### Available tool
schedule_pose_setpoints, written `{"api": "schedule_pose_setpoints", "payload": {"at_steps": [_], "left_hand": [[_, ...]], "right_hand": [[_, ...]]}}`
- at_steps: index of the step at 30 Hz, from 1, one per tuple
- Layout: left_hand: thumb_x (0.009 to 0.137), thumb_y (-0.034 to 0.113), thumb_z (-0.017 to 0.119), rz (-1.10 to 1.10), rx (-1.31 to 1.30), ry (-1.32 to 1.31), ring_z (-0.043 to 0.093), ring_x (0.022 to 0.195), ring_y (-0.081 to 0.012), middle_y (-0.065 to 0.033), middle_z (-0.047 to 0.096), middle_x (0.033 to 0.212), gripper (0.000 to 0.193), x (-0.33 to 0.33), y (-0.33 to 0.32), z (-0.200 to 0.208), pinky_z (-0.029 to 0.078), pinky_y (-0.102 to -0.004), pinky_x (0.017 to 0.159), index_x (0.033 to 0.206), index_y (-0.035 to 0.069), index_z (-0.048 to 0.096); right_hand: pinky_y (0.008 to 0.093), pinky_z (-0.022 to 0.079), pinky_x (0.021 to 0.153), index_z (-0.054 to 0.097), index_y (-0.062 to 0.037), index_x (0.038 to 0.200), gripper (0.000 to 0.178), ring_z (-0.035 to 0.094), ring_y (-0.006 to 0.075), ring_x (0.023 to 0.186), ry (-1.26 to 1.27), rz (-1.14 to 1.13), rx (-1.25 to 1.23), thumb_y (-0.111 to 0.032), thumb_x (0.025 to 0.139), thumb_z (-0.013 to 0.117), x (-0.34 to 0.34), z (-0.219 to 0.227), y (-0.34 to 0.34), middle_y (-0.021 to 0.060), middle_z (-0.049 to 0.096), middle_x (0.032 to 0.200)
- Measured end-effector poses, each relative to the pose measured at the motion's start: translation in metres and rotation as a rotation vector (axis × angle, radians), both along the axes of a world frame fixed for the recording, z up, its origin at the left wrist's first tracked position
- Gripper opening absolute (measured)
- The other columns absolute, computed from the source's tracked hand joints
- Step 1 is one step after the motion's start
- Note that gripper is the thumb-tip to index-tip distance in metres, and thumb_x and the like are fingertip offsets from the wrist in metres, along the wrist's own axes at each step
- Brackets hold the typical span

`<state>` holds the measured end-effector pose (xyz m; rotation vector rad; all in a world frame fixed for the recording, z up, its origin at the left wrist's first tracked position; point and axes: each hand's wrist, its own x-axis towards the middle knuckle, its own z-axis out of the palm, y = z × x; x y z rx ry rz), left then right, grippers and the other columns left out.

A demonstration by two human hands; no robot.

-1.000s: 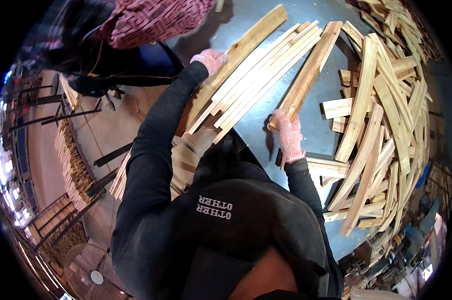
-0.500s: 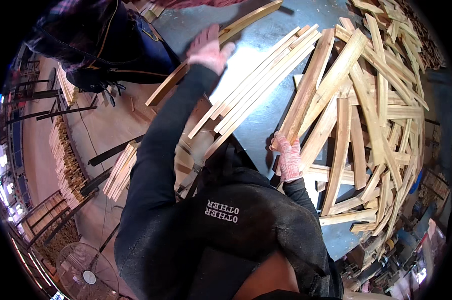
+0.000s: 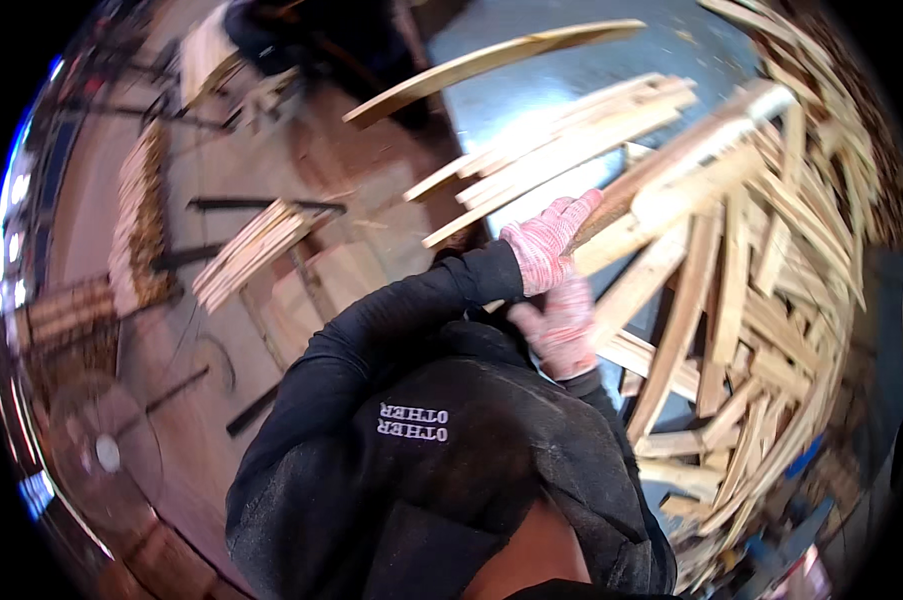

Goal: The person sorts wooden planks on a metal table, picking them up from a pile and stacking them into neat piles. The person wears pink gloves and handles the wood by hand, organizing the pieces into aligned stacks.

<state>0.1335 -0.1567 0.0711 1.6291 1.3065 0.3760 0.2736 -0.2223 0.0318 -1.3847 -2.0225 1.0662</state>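
My left hand (image 3: pixel 545 246), in a pink-and-white knit glove, is closed on the near end of a brown wooden slat (image 3: pixel 661 165). This slat slants away to the far right over other slats. Just below and against it is my right hand (image 3: pixel 563 328), gloved the same way, thumb apart, its fingers blurred and partly hidden behind the left hand. A pale slat (image 3: pixel 706 185) lies right beside the brown one. Beyond my left hand, a row of pale slats (image 3: pixel 571 140) rests on the blue-grey metal table (image 3: pixel 491 80).
One long curved slat (image 3: pixel 491 65) lies across the table's far left edge. A tangled heap of slats (image 3: pixel 761 310) fills the right side. At the far left stands a person in dark clothes (image 3: pixel 321 40). Stacked wood (image 3: pixel 141 220) and a fan (image 3: pixel 106 452) are at left.
My left hand has come back from the far curved slat to the brown slat's near end. My right hand has shifted slightly left. The view has turned, and the person stands farther off.
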Motion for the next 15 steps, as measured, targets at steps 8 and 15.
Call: {"api": "schedule_pose_setpoints", "payload": {"at_steps": [8, 15], "left_hand": [[0.091, 0.021, 0.050, 0.850, 1.028, 0.057, 0.053, 0.125, -0.0348, -0.0204, 0.044, 0.145, 0.061, -0.152, -0.156, -0.055, 0.053, -0.0396, 0.089, 0.144, -0.005, 0.037], [0.085, 0.010, 0.055, 1.731, 0.668, 0.693, 0.053, 0.118, -0.0237, -0.0148, 0.052, 0.131, 0.068, -0.292, -0.263, -0.111, 0.045, -0.0369, 0.097, 0.148, 0.009, 0.030]], "right_hand": [[0.0503, 0.024, 0.114, 0.056, -0.0065, 0.130, 0.058, 0.049, 0.0341, 0.123, -0.887, 0.279, 0.343, -0.049, 0.090, 0.055, 0.041, -0.055, 0.074, 0.0150, 0.063, 0.120], [0.0457, 0.031, 0.110, 0.065, -0.0067, 0.115, 0.046, 0.056, 0.0314, 0.110, -1.082, 0.044, 0.252, -0.043, 0.089, 0.056, 0.030, -0.051, 0.044, 0.0149, 0.066, 0.108]]}}
